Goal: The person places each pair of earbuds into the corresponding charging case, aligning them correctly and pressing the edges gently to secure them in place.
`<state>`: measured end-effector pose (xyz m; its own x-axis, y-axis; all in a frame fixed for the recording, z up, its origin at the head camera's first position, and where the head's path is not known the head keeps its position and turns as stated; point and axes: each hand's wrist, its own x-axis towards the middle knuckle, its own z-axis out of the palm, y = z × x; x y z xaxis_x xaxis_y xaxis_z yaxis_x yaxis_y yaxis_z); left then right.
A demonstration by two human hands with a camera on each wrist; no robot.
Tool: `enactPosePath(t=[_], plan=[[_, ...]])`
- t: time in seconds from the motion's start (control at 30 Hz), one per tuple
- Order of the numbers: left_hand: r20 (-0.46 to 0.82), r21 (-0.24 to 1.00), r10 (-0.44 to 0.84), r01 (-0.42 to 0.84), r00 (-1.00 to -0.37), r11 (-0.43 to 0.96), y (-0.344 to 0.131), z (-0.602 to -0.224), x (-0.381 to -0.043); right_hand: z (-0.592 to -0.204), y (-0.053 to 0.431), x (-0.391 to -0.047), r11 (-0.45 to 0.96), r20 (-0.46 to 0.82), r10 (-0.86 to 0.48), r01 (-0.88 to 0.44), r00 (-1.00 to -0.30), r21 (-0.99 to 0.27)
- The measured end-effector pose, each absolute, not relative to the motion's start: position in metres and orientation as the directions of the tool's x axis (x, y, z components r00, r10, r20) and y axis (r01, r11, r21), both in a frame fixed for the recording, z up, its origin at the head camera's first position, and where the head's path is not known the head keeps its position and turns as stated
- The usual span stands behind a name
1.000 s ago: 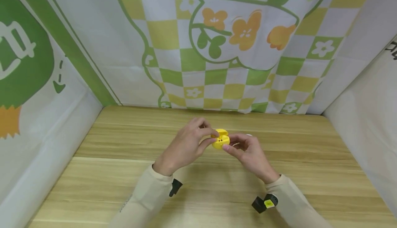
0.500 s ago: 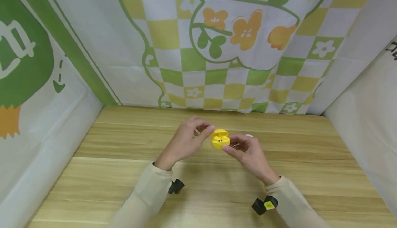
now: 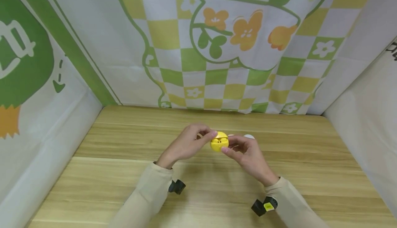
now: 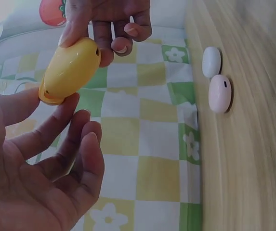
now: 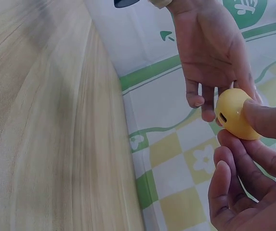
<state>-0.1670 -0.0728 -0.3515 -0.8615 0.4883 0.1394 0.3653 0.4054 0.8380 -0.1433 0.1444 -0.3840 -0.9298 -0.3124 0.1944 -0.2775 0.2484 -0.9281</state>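
Note:
A rounded yellow earbud case (image 3: 219, 146) is held up above the table between my two hands. Its lid is tipped partly down, and yellow earbuds with small dark spots show through the gap. My right hand (image 3: 250, 155) grips the lower body from the right, thumb in front. From the left, my left hand (image 3: 184, 143) pinches the lid between thumb and index finger; its other fingers curl loosely in the left wrist view. A dark slot in the case's yellow shell (image 5: 231, 110) faces the right wrist camera.
On the wooden table (image 3: 124, 186), a white case (image 4: 211, 62) and a pale pink case (image 4: 220, 94) lie side by side behind my right hand. A checkered cloth (image 3: 214, 93) hangs at the back, with printed white walls on both sides.
My left hand first drew back from the inside of the earbud case, then took hold of the lid, which has swung lower. The right hand has kept its grip, tilting the case slightly.

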Motion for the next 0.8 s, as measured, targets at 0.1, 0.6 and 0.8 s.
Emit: enactPosePath(t=[0.1,0.6,0.8], plan=[[0.165,0.823,0.488,0.393,-0.857,0.411,-0.071,-0.352,-0.164,-0.384,0.144,-0.144,0.257,0.18,-0.303,-0.262,-0.936,-0.93],[0.163,0.801,0.503,0.412,-0.849,0.434,-0.067,-0.358,-0.162,-0.383,0.147,-0.145,0.34,0.219,-0.296,-0.317,-0.93,-0.885],[0.149,0.78,0.516,0.421,-0.844,0.463,-0.061,-0.364,-0.164,-0.386,0.149,-0.149,0.497,0.476,-0.387,-0.613,-0.79,-0.614]])
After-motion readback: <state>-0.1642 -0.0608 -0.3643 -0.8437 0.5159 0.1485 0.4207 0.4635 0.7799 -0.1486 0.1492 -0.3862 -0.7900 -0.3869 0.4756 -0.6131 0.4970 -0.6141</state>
